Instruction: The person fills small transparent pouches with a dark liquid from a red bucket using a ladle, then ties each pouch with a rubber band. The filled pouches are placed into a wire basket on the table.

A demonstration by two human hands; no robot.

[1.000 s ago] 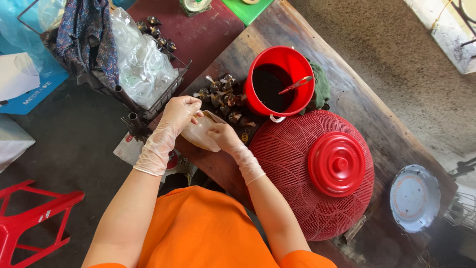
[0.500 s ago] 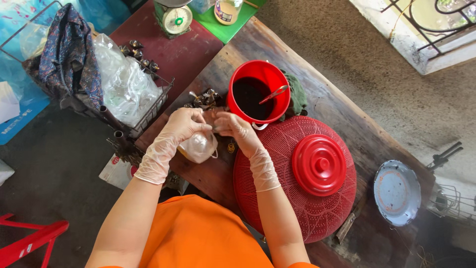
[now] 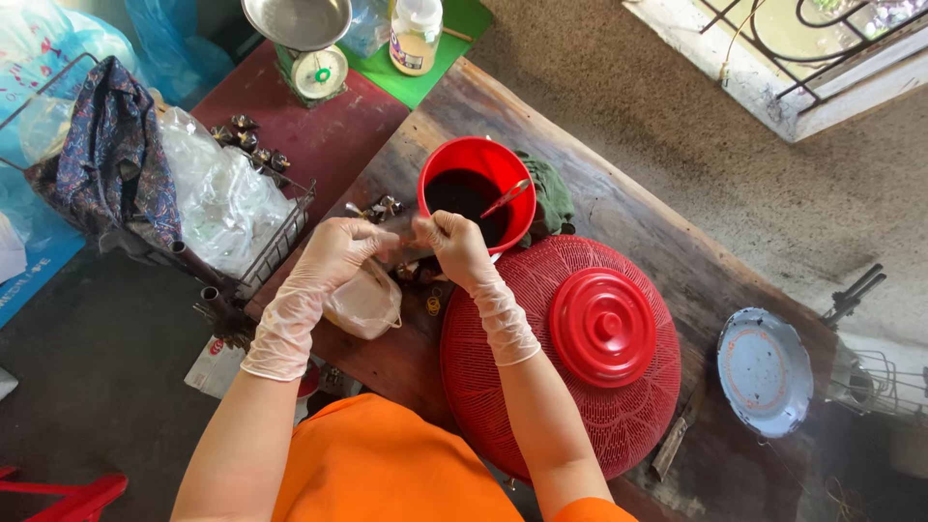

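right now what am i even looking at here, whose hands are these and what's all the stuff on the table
This is one picture from a camera worn on a person's head, looking straight down, so the arms at the bottom are the wearer's own. There is no machine here, only two hands in thin clear gloves. The left hand and right hand meet above a small plastic bag and pinch something at its top, too small to tell what. They work over a long wooden table. On it stand a red bucket of dark liquid with a spoon, a red mesh cover and a white enamel plate. A weighing scale and a wire basket of plastic bags are at the left.
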